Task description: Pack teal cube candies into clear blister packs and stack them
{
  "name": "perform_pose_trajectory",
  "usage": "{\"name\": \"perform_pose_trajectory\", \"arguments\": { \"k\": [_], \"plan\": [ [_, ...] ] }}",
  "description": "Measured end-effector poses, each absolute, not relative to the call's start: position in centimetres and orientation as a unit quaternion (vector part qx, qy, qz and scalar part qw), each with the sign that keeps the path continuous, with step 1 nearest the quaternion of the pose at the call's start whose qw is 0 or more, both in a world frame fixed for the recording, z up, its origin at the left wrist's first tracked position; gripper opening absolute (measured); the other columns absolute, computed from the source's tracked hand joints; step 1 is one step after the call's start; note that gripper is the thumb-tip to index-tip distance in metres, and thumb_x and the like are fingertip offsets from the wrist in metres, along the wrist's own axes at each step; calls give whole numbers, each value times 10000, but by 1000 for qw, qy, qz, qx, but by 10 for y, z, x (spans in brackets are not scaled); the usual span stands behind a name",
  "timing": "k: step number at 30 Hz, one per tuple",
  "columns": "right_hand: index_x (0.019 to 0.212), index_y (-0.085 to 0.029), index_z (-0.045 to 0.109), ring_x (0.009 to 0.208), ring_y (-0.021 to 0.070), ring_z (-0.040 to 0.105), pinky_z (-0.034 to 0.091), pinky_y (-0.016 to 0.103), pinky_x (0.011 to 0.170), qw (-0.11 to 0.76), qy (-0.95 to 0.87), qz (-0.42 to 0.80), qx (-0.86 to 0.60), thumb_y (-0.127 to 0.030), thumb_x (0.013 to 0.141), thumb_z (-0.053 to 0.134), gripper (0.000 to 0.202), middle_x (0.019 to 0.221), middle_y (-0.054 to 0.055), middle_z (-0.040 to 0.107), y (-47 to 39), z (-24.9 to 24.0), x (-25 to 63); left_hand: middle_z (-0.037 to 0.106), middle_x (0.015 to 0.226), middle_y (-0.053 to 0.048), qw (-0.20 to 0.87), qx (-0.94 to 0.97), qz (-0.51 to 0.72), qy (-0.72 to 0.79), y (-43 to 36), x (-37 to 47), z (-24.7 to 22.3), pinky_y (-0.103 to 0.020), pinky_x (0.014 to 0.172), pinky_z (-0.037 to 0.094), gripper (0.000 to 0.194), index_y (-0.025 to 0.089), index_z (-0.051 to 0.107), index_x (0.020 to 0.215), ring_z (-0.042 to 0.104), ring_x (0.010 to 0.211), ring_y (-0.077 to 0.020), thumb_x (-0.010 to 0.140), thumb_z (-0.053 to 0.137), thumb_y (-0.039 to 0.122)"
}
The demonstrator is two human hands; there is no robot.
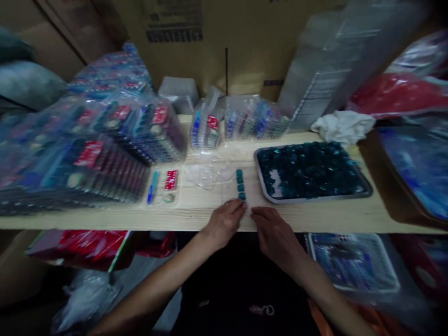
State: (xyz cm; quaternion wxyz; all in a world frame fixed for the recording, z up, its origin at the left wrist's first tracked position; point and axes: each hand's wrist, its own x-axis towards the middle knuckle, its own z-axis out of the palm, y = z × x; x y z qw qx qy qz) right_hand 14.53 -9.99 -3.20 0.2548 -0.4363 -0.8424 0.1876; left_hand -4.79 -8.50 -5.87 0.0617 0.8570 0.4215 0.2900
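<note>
A short column of small teal pieces (240,179) lies on a clear plastic tray (229,190) near the middle of the wooden table. My left hand (224,223) is at the near end of this column, thumb and fingertips pinched together by the lowest piece; what they hold is hidden. Just to its right, my right hand (275,233) has its fingers bunched close to the tray's near right corner, and I cannot make out anything between them. A grey-rimmed tray (317,198), heaped with shiny dark teal pieces, stands to the right of my hands.
Filled clear packs (112,168) are stacked on the left. One pack (171,198) with a blue pen and red card lies nearer. More packs (259,119) and tall nested clear plastic (322,74) stand behind. A white cloth (343,127) and brown box (392,186) are right.
</note>
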Motion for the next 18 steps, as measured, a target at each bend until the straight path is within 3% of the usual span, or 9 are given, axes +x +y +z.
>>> {"name": "perform_pose_trajectory", "arguments": {
  "k": [4, 7, 12, 13, 16, 18],
  "plan": [
    [1033, -159, 692, 1104, 288, 589, 518, 487, 972, 254, -840, 187, -442, -56, 845, 434, 335, 1128, 155, 669, -100, -41, 146, 640, 1172, -160, 76, 866, 228, 439, -93, -41, -59, -366, 838, 583, 331, 125, 533, 1256, 637, 1056, -243, 974, 363, 151],
    [1021, -201, 689, 1075, 284, 621, 528, 473, 949, 262, -826, 212, -452, -144, 857, 449, 296, 1106, 130, 689, -98, -45, 150, 623, 1177, -167, 95, 851, 213, 471, -101, -37, -52, -401, 847, 572, 300, 134, 514, 1239, 626, 1062, -263, 987, 417, 266],
    [1144, -215, 621, 892, 255, 708, 580, 393, 770, 281, -732, 246, -570, -377, 882, 456, 349, 1071, 116, 721, -99, -48, 170, 542, 1279, -237, 114, 853, 203, 467, -134, -32, -48, -450, 880, 540, 657, 105, 489, 1257, 589, 1115, -327, 814, 663, 559],
    [1161, -218, 617, 874, 260, 715, 582, 391, 748, 273, -713, 253, -594, -420, 871, 469, 383, 1065, 114, 727, -101, -48, 175, 540, 1280, -233, 106, 862, 194, 456, -140, -32, -50, -439, 878, 535, 622, 106, 517, 1220, 590, 1103, -321, 808, 680, 543],
    [1176, -238, 621, 893, 273, 725, 582, 402, 784, 254, -664, 329, -622, -514, 826, 516, 458, 1025, 94, 747, -105, -48, 186, 584, 1218, -160, 59, 886, 168, 428, -154, -31, -56, -368, 827, 522, 186, 133, 595, 1024, 611, 990, -245, 910, 590, 279],
    [1183, -232, 616, 902, 268, 727, 583, 398, 819, 264, -621, 404, -617, -559, 793, 564, 512, 995, 89, 753, -109, -46, 189, 615, 1151, -122, 25, 891, 174, 420, -158, -33, -59, -337, 784, 509, 119, 145, 605, 953, 611, 911, -205, 943, 489, 170]
  ]
}}
